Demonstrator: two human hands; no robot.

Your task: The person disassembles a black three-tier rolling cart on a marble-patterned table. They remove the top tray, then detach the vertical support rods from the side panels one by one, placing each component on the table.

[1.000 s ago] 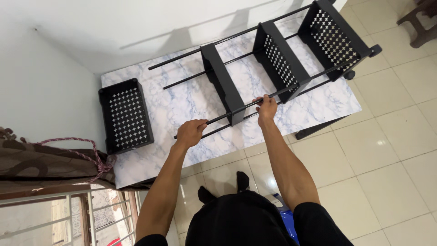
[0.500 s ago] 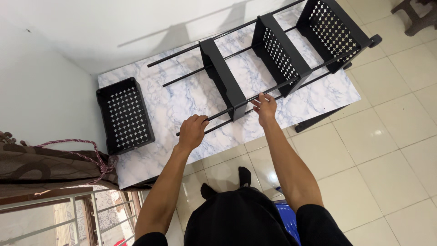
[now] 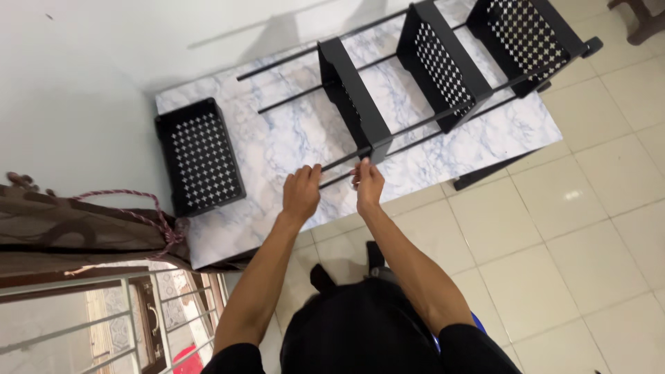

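A black rack [image 3: 443, 66] of three perforated trays strung on thin black rods lies on its side across a marble-patterned table [image 3: 291, 138]. My left hand [image 3: 301, 192] is closed around the near end of the front rod. My right hand [image 3: 368, 181] grips the same rod a little further along, just short of the nearest tray [image 3: 353, 97]. The two hands are close together. A loose black perforated tray [image 3: 201, 156] lies flat on the table's left end, apart from both hands.
White walls meet at the table's far left corner. A brown curtain tied with a red cord [image 3: 83, 221] hangs at the left above a window grille [image 3: 104, 325]. Pale floor tiles [image 3: 568, 228] spread to the right. A dark stool leg [image 3: 641, 21] shows top right.
My right hand has slid left along the rod from beside the middle tray to just before the nearest tray, close to my left hand. The view has shifted slightly.
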